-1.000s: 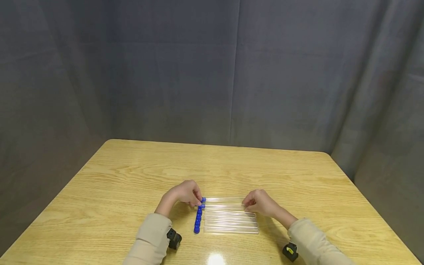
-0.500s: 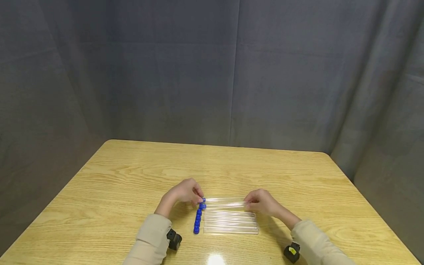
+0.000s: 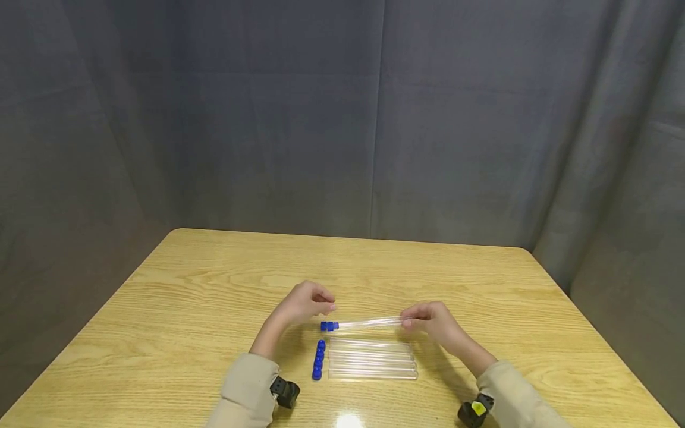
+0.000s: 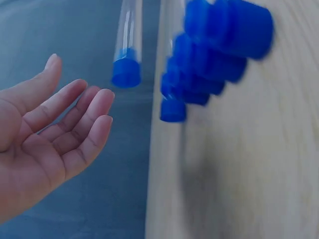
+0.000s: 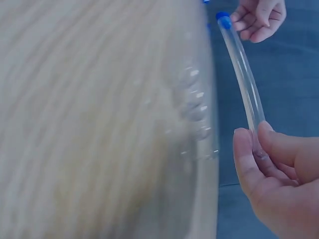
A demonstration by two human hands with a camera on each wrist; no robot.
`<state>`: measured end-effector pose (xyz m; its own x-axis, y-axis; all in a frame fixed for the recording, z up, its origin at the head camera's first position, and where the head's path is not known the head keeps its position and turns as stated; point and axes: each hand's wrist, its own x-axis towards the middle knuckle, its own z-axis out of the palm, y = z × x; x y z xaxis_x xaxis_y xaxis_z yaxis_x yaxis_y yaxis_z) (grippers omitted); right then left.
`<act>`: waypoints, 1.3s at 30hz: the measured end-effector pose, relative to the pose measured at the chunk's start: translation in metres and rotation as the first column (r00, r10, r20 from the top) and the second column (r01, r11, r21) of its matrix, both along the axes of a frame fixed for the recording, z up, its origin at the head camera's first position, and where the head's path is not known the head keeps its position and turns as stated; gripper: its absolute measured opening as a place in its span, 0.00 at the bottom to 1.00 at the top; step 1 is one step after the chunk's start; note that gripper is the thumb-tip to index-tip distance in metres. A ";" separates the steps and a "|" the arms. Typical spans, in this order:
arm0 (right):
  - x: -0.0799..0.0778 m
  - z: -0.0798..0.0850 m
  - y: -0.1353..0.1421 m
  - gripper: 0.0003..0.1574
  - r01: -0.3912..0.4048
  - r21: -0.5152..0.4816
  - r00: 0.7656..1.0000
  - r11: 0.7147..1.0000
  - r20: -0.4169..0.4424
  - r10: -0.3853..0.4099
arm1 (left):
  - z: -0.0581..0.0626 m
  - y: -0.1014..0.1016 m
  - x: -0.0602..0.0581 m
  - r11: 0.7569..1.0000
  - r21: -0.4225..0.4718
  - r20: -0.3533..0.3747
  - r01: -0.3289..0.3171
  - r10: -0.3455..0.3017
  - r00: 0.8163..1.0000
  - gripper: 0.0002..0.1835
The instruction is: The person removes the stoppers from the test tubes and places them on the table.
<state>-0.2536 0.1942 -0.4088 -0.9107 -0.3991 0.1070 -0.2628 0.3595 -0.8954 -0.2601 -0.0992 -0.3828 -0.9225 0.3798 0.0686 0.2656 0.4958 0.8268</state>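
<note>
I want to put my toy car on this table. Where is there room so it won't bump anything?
The table is bare along its far edge by the curtain, and on both sides past the hands. It is crowded near the front middle: the row of tubes with blue caps, the lifted tube, the left hand and the right hand.
</note>
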 end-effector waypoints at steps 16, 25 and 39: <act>0.013 0.022 0.008 0.21 0.107 -0.323 0.980 0.940 0.191 -0.045 | 0.020 0.009 0.016 0.999 0.049 -0.119 0.002 0.004 0.993 0.13; 0.021 0.028 0.005 0.12 0.092 -0.487 0.979 0.869 0.203 0.010 | 0.025 0.009 0.022 0.996 0.081 -0.150 0.027 -0.015 0.989 0.12; 0.026 0.034 -0.001 0.10 0.175 -0.540 0.967 0.823 0.251 -0.041 | 0.024 0.011 0.024 0.989 0.148 -0.158 -0.030 0.054 0.986 0.08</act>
